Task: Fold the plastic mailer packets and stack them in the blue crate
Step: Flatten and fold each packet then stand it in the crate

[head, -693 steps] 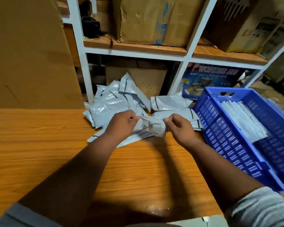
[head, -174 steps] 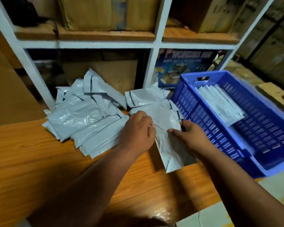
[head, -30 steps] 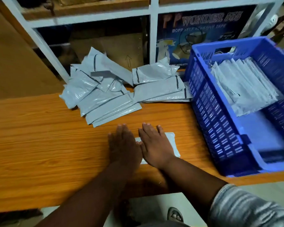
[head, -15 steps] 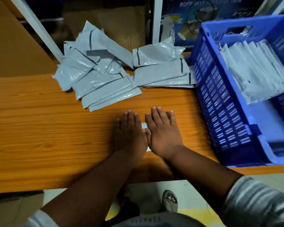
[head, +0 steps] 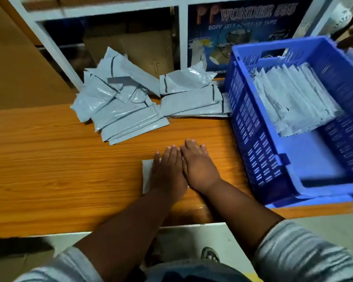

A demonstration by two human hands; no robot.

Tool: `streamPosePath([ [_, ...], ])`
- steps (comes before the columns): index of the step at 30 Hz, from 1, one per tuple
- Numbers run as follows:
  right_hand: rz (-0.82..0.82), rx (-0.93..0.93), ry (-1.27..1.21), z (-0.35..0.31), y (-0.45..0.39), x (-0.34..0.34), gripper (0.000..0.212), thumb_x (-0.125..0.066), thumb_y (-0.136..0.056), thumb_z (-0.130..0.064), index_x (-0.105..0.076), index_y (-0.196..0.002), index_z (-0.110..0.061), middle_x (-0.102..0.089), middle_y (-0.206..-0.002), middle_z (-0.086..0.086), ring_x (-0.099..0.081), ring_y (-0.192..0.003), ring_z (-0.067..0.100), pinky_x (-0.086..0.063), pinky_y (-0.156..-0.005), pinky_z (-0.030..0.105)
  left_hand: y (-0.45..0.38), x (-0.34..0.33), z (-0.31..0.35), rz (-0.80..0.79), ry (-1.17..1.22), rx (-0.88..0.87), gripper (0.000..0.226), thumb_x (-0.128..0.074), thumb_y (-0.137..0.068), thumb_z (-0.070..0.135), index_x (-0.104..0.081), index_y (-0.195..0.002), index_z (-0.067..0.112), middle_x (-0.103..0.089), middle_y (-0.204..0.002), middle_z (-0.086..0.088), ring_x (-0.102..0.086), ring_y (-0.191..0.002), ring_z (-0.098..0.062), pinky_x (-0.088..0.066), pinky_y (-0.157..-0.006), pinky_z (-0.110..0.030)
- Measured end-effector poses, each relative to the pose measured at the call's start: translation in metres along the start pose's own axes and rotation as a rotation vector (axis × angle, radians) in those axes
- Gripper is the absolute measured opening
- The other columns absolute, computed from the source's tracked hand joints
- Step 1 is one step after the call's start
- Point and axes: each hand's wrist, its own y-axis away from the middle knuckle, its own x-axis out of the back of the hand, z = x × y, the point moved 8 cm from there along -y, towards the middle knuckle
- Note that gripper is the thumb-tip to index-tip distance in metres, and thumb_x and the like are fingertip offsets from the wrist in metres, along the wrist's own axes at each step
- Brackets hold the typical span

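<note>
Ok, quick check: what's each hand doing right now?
Left hand: open, fingers straight, pressing flat on the folded mailer packet.
Right hand: open, flat beside the left; the packet under it is hidden.

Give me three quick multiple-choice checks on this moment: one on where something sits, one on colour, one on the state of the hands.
1. Where do the unfolded mailers lie?
A. at the table's far edge, left of the crate
B. inside the crate
C. on the floor

2. What colour is the crate?
A. green
B. blue
C. red

3. What are the hands doing?
A. lifting a mailer into the crate
B. resting idle off the table
C. pressing flat on a folded mailer

Answers: 1 A, the unfolded mailers are heaped on the table beside the crate. 2 B, its walls are blue. 3 C, left hand and right hand lie fingers straight, side by side, on the folded mailer.
</note>
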Motion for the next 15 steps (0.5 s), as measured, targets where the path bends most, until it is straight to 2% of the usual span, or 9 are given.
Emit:
streamPosePath([
  [2,-0.004,0.009,0.232,0.006,0.007,0.001,0.056,-0.026,-0.112,-0.044,-0.041,-0.16,-0.019,-0.027,-0.174,0.013,-0.014,-0.164,0.031,-0.006,-0.132,0.057,0.0,-0.001,-0.003,0.02,-0.015,0.024,0.069,-0.021,-0.104,0.041,-0.036,-0.165,0.011,-0.032,-0.173,-0.013,-0.025,-0.161,-0.031,-0.013,-0.13,-0.058],
  [3,-0.02,-0.001,0.271,0.011,0.012,0.0,0.06,-0.023,-0.112,-0.048,-0.036,-0.163,-0.019,-0.022,-0.176,0.013,-0.008,-0.165,0.03,-0.003,-0.132,0.057,0.0,-0.001,-0.004,0.036,-0.009,0.024,0.067,-0.021,-0.106,0.04,-0.035,-0.165,0.01,-0.032,-0.173,-0.013,-0.025,-0.161,-0.031,-0.014,-0.13,-0.057],
  [7,-0.074,-0.057,0.236,0.026,0.019,-0.014,0.066,-0.014,-0.111,-0.056,-0.014,-0.171,-0.028,0.002,-0.18,0.009,0.01,-0.165,0.025,0.002,-0.131,0.059,0.0,-0.001,-0.002,0.095,-0.018,-0.008,0.068,-0.021,-0.106,0.04,-0.027,-0.167,0.01,-0.027,-0.174,-0.014,-0.021,-0.162,-0.031,-0.014,-0.13,-0.057],
  [15,-0.152,-0.088,0.244,0.026,0.011,-0.01,0.067,-0.011,-0.111,-0.056,-0.005,-0.171,-0.029,0.011,-0.179,0.008,0.017,-0.164,0.027,0.005,-0.13,0.06,-0.006,-0.003,-0.006,0.075,-0.041,-0.043,0.068,-0.021,-0.107,0.041,-0.026,-0.168,0.009,-0.024,-0.175,-0.015,-0.019,-0.163,-0.031,-0.013,-0.13,-0.058],
])
